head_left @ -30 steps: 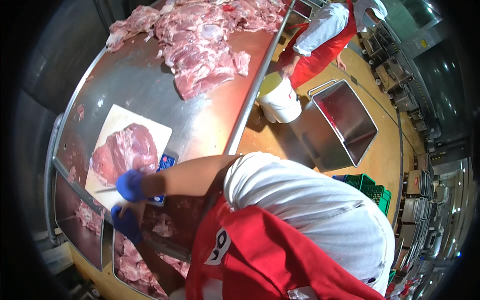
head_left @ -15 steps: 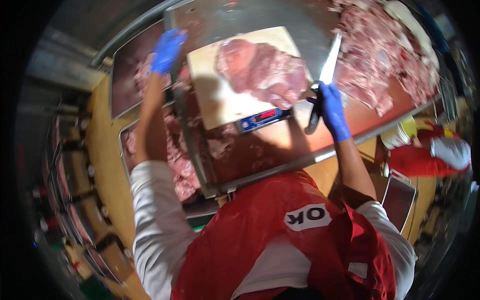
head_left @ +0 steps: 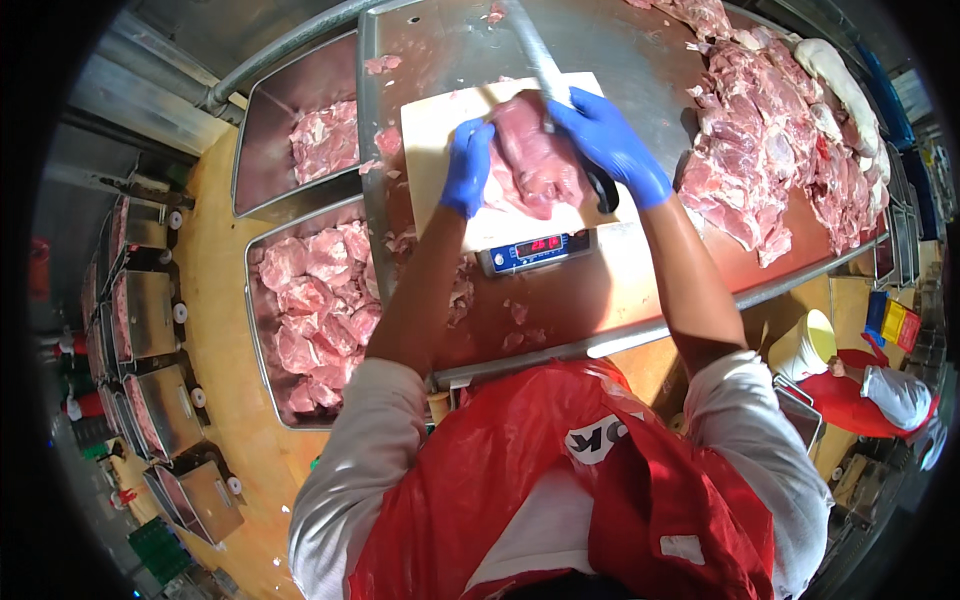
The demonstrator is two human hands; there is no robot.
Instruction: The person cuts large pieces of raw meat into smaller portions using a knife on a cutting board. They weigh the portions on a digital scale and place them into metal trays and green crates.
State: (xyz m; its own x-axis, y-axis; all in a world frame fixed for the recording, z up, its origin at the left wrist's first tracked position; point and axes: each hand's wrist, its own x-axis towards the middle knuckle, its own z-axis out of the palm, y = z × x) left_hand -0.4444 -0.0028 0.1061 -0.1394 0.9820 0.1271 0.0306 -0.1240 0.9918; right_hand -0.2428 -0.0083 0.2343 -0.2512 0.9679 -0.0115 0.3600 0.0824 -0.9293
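Observation:
A large piece of raw pink meat (head_left: 535, 155) lies on a white cutting board (head_left: 425, 185) that rests on a digital scale (head_left: 540, 252) with a lit red display. My left hand (head_left: 468, 165), in a blue glove, grips the left edge of the meat, its fingertips partly hidden. In my right hand (head_left: 615, 145), gloved in blue too, is a knife (head_left: 537, 48). Its blade points away past the far edge of the board, and the black handle shows below my palm. That hand also presses against the right side of the meat.
A big heap of raw meat (head_left: 740, 140) covers the right of the metal table (head_left: 640, 60). At the left stand two metal bins, the nearer bin (head_left: 250, 300) full of meat pieces, the farther bin (head_left: 262, 140) with fewer. Another person (head_left: 865, 395) is beside a white bucket (head_left: 800, 345) at the right.
My left hand has come from over the far bin to the meat. My right hand has moved left with the knife onto the meat, which now looks folded narrower.

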